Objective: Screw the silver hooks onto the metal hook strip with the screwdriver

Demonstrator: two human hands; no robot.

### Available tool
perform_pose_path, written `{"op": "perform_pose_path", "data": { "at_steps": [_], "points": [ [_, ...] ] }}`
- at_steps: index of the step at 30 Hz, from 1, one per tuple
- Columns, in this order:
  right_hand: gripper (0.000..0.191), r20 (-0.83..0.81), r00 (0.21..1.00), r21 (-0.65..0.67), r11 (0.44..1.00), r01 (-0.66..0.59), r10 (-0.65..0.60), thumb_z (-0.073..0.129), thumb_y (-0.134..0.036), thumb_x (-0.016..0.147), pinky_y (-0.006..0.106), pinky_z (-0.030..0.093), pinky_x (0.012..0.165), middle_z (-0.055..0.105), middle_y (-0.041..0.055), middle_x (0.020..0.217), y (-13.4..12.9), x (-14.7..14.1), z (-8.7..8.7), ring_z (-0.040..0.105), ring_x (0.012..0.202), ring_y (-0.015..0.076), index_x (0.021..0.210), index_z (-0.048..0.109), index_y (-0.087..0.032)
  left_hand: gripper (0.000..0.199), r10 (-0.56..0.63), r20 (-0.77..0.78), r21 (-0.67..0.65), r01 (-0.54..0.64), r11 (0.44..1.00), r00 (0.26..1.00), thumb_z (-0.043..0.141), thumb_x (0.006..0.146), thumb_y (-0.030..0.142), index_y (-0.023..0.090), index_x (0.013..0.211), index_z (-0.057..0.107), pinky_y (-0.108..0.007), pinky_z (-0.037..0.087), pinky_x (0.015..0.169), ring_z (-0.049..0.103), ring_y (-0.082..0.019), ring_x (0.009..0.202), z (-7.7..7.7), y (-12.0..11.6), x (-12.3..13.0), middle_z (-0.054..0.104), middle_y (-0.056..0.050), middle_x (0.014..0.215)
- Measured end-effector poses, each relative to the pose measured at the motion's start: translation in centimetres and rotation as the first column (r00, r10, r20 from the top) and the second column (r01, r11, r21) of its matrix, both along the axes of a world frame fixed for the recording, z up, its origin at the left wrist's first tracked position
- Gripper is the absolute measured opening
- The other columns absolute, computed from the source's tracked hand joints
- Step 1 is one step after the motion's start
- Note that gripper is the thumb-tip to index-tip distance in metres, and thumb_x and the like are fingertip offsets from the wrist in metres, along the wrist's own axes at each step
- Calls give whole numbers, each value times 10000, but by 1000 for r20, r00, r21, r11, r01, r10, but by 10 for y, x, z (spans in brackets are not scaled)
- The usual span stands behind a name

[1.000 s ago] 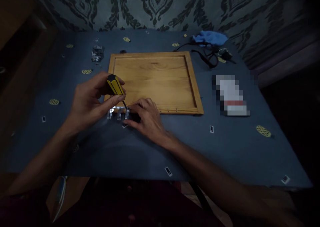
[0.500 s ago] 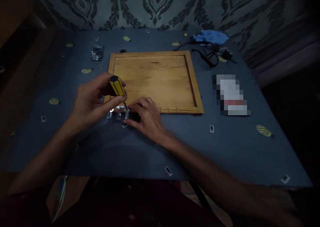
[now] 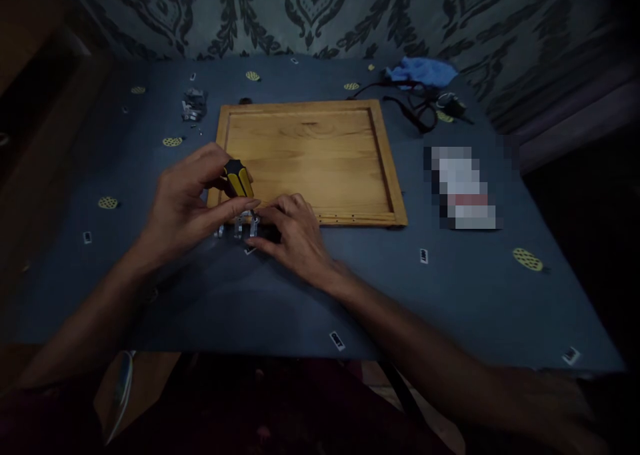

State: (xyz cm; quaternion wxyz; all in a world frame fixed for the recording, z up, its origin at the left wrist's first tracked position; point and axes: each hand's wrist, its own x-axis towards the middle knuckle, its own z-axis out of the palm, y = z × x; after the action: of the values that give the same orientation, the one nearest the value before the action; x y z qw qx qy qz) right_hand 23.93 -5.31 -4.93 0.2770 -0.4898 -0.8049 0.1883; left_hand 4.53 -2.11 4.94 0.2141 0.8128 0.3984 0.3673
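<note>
A framed wooden panel [image 3: 310, 161] lies flat on the table, with small holes along its near rail. Several small metal hinges sit along the left part of that rail, one of them the metal hinge [image 3: 254, 225] between the thumb and forefinger of my right hand [image 3: 300, 238]. My left hand [image 3: 185, 198] is closed around the yellow and black handle of a screwdriver [image 3: 240, 178]. The screwdriver leans over the pinched hinge; my fingers hide most of its shaft, and the tip's contact is hard to make out.
More metal hinges [image 3: 193, 105] lie in a pile at the back left, with tiny screws beside them. At the back right are eyeglasses [image 3: 423, 115], a blue cloth [image 3: 423, 73] and dark keys [image 3: 453, 106]. A blurred-out white object [image 3: 465, 188] lies right of the panel.
The screwdriver handle has turned and come slightly lower and to the right, with my left fingers moving along. My right hand stays on the hinge.
</note>
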Motion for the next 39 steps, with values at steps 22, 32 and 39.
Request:
{"op": "perform_pose_path", "data": {
  "at_steps": [22,32,39],
  "points": [
    [510,3,1000,1,1000,-6,6,775,-617,936,450,472,947,692,105,1137,0,0,-1,557,1119,314,1254,777,-218,223,-207,-34,139,210,968,978,779,1007,376,195,1136,775,-226,557,744,694,-126,863,-8,10,-14,722,-13,942],
    [524,-32,999,34,999,-26,27,772,-596,949,468,485,962,698,104,1164,1,2,-5,563,1128,318,1328,757,-235,201,-91,153,57,83,995,984,889,884,246,189,1055,800,-233,529,702,682,-130,812,-9,12,-14,712,-9,888],
    [517,-34,999,43,999,-28,29,751,-599,963,468,483,950,690,110,1165,1,2,-7,561,1116,325,1332,752,-238,190,-97,98,44,93,995,990,868,895,271,208,1063,804,-240,556,738,682,-134,826,-13,14,-14,693,-14,900]
  ]
}}
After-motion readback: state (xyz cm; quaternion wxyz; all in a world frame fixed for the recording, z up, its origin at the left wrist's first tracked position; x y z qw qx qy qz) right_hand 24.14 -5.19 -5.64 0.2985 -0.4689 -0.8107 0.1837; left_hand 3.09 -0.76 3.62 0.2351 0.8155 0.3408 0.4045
